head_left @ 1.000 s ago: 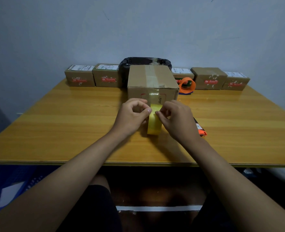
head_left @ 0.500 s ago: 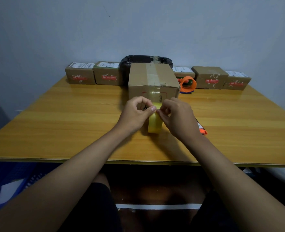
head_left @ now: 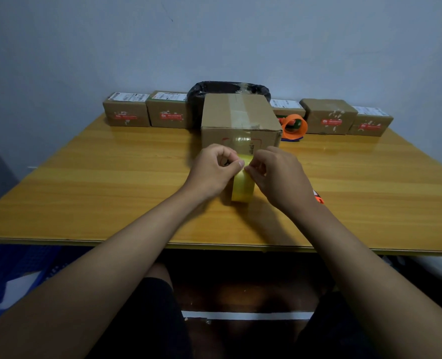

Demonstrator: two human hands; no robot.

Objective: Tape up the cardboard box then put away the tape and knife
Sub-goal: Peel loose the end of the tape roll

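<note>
from the head view, the yellow tape roll stands on edge on the wooden table, just in front of the cardboard box, placed so its top faces both hands. the left hand is curled beside the roll with thumb and forefinger pinched at its top edge, and the right hand mirrors it from the other side, fingertips closed on the same spot; this looks like picking at the loose end of the tape, though the end itself is too small to make out. the roll seems to rest on the table so that neither hand needs to carry it. the box sits square to the person, its top seam already under a strip that runs down the near face, so more taping is likely a second pass. an orange tip, probably the knife, shows from behind the right wrist, within easy reach for cutting. a row of small parcels, a black bin and an orange dispenser stand along the wall, clear of the work
</note>
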